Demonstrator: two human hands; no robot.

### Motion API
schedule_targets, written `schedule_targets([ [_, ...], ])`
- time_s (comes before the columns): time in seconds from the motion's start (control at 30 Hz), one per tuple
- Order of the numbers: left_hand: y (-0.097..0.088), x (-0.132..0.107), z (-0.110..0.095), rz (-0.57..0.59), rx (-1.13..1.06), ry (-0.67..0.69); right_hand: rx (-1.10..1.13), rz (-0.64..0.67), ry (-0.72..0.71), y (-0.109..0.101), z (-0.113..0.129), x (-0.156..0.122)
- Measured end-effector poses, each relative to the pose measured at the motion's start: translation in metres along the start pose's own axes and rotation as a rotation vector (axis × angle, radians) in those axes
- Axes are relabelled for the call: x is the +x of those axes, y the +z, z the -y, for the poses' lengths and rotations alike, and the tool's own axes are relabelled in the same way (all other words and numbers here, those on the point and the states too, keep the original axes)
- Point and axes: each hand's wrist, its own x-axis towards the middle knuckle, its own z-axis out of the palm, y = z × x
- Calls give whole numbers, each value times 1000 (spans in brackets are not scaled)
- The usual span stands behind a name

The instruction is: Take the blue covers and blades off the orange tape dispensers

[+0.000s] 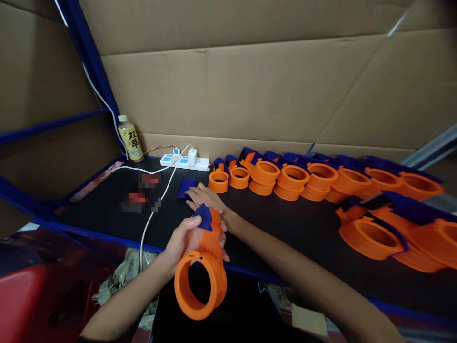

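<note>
My left hand (pixel 185 238) grips an orange plastic ring part (pixel 202 281) by its upright stem, near the table's front edge; a dark blue pad (pixel 204 215) sits on top of the stem under my thumb. My right hand (pixel 205 197) reaches across behind it, fingers stretched flat on the black mat, fingertips touching a loose dark blue pad (pixel 185 186). The ring hangs partly over the edge of the table.
Rows of orange rings with blue pads (pixel 321 178) run along the back to the right, larger ones (pixel 371 236) at right. A white power strip (pixel 185 162) with cable, a drink bottle (pixel 131 139) at back left, cardboard walls behind.
</note>
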Motion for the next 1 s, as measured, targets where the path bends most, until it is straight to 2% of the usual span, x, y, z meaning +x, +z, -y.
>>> schedule_targets([
  [0.1, -1, -1, 2, 8, 11, -54, 9, -2, -32, 0, 4, -4],
  [0.2, -2, -1, 2, -1, 7, -58, 17, 0, -47, -5, 1, -21],
  [0.37, 1, 2, -9, -67, -43, 42, 29, -1, -43, -30, -7, -81],
  [0.5, 0, 4, -24, -188, -47, 111, 27, -37, 18, -48, -9, -131],
  [0.67, -6, 8, -31, -264, -67, 159, 19, -51, 92, -56, -14, -165],
  [0.77, -8, 10, -28, -244, -83, 132, 40, -47, 61, -54, -12, -163],
  [0.83, -8, 10, -24, -213, -85, 114, 60, -49, 15, -49, -6, -151],
  [0.9, -6, 9, -20, -161, -83, 82, 79, -43, -29, -41, -1, -130],
  [1.0, -6, 6, -12, -81, -64, -3, 118, -3, -83, -26, 3, -83],
])
